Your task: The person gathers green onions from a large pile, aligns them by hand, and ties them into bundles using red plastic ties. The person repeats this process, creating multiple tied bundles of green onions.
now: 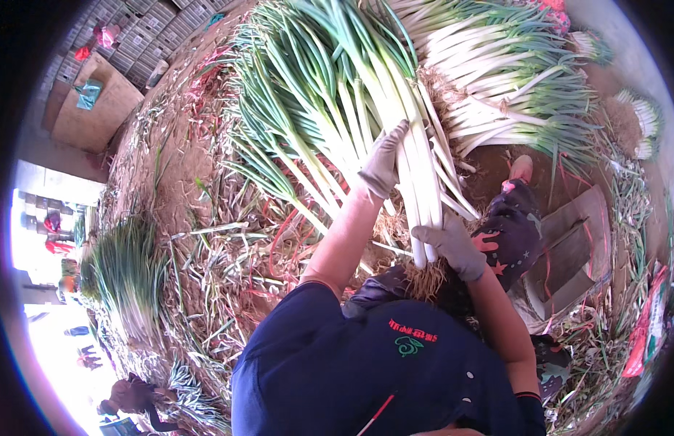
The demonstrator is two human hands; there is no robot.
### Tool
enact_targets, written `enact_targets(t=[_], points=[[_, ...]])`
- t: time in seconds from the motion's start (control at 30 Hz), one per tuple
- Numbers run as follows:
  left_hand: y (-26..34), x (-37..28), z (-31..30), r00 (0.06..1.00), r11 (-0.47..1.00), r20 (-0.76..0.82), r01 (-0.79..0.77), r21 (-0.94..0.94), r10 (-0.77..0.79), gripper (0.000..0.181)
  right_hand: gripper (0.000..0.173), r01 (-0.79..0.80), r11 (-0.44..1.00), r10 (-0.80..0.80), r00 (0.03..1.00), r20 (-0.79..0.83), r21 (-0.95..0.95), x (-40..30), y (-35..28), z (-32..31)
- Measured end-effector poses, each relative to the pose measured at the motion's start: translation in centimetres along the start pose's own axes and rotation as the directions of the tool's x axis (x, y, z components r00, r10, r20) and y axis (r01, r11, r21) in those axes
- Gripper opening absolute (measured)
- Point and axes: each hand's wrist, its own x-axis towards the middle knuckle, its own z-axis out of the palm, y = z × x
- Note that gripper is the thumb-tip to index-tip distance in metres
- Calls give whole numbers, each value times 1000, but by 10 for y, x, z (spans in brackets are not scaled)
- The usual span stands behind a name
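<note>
In front of my lap I hold a small bunch of long green onions [417, 185], their white stalks towards me and their green leaves pointing away. My left hand [381, 159], in a pale glove, wraps the stalks about midway. Close to the root end, my right hand [452, 248], gloved too, grips the white bases. Brown stringy roots [426, 280] hang just below it. Under and left of the bunch lies a heap of loose green onions [310, 98]. A few thinner stalks [443, 158] slant beside the bunch on its right.
A large pile of green onions [500, 76] lies at the upper right. Dry leaf scraps [222, 278] and red twine cover the ground. More onions [133, 278] stand at left. A cardboard piece [574, 256] lies right; a person [133, 395] bends at lower left. Stacked crates [146, 35] line the back.
</note>
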Motion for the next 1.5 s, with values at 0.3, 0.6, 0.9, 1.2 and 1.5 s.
enact_targets(t=[0.3, 0.6, 0.9, 1.2, 1.5], points=[[-34, 66, -67, 976, 992, -185, 101, -75, -113, 30, 34, -129, 991, 133, 982, -133, 37, 9, 30, -11], [-8, 48, -101, 960, 908, -267, 41, 417, 79, 52, 28, -161, 969, 195, 964, -183, 186, 10, 43, -28], [-2, 42, -185, 810, -12, -297, 351, 936, 506, 74, 29, -172, 973, 194, 970, -147, 152, 10, 35, -23], [-6, 67, -170, 779, -36, -444, 510, 859, 443, 73, 33, -180, 972, 204, 966, -161, 151, 11, 38, -25], [25, 49, -207, 744, -10, -435, 510, 860, 508, 65, 36, -113, 954, 150, 982, -115, 278, 3, 25, -23]])
